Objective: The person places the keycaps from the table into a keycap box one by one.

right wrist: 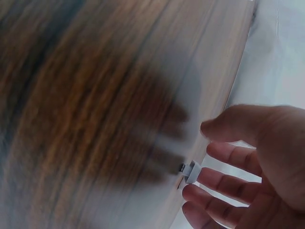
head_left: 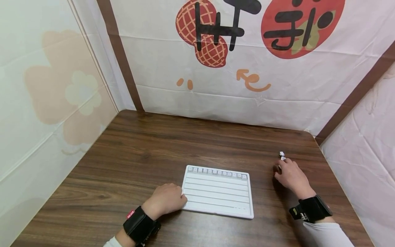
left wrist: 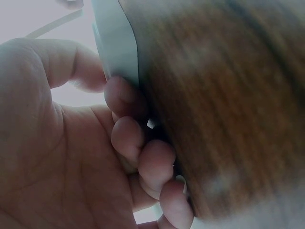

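Note:
A white ridged board [head_left: 217,192] lies on the table, with a row of small white keycap-like pieces [head_left: 219,173] along its far edge. My left hand [head_left: 166,199] pinches the board's near-left edge, the thumb over the top and the index finger against the underside; the other fingers are curled below. Far to the right, my right hand [head_left: 293,176] reaches down over the table beside small white blocks [head_left: 282,154]. In the right wrist view one white block [right wrist: 191,171] with a dark end sits at the fingertips, and thumb and fingers are apart and loosely bent.
The brown wood-grain table [head_left: 172,140] is bordered at the back by a white printed curtain [head_left: 148,68]. Similar pale curtains [head_left: 55,103] stand along the left and right sides.

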### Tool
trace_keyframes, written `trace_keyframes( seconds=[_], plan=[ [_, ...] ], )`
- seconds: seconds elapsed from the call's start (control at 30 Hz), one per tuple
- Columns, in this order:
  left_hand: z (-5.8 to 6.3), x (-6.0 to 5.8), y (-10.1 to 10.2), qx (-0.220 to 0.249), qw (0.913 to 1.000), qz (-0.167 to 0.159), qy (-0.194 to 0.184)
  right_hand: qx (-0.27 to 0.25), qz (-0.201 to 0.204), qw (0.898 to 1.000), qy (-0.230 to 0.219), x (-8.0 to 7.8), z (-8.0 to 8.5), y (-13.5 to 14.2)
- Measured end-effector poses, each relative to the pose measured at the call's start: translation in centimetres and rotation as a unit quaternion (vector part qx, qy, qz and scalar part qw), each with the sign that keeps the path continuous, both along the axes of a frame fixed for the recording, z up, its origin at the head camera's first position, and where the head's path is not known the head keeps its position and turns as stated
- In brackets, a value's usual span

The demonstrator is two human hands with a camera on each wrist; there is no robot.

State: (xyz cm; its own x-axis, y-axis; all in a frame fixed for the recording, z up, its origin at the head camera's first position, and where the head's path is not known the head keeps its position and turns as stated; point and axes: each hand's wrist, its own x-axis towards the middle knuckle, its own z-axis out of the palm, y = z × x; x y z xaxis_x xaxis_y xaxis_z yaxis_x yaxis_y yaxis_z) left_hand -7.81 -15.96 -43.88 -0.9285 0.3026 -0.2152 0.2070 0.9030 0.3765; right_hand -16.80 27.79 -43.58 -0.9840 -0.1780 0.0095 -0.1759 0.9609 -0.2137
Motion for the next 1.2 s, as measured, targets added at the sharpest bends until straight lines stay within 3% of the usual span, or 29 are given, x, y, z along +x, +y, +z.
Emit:
trace_keyframes(
  seconds=[0.2,0.63,1.0,1.2],
  plan=[
    [0.0,0.0,0.0,0.000,1.0000,0.002,-0.007,-0.004,0.011,0.999,0.035,-0.4,-0.5,0.3],
    [0.1,0.1,0.1,0.000,0.9999,0.000,-0.011,-0.020,0.012,0.998,0.055,-1.3,-0.7,0.9],
    [0.0,0.0,0.0,-0.003,1.0000,0.001,-0.007,-0.025,0.024,0.998,0.048,-0.8,0.9,-2.2],
    [-0.3,0.0,-0.1,-0.002,1.0000,-0.001,-0.003,-0.025,0.058,0.996,0.057,-0.5,1.3,-4.4]
  ],
)
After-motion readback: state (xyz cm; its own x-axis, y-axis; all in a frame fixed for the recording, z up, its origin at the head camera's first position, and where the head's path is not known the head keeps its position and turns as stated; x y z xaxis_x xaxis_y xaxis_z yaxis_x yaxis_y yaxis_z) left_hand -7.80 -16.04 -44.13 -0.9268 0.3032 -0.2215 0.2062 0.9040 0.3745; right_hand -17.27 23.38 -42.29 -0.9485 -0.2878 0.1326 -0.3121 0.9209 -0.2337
